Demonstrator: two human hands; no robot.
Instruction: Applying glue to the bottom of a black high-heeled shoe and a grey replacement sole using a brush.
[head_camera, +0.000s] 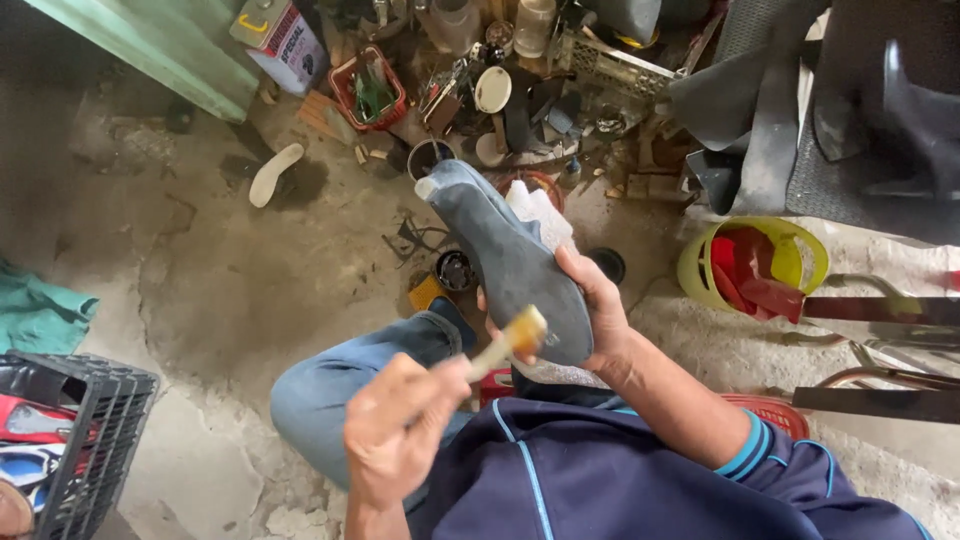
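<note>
My right hand (600, 310) grips a shoe (510, 250) from the right side, sole turned up; the sole is grey-blue and the white upper shows beneath it. My left hand (400, 430) is closed on a small brush (505, 345) whose yellowish, glue-coated tip rests at the heel end of the sole. Both hands are above my bent knee in blue jeans (340, 380). A small dark tin (456, 270) sits on the floor just beyond the knee, partly hidden by the shoe.
A black plastic crate (90, 430) stands at the lower left beside a green cloth (40, 315). A loose insole (275, 175) lies on the concrete. Tools, jars and a red basket (370, 95) crowd the top. A yellow basin (755, 260) and metal bars (880, 310) lie right.
</note>
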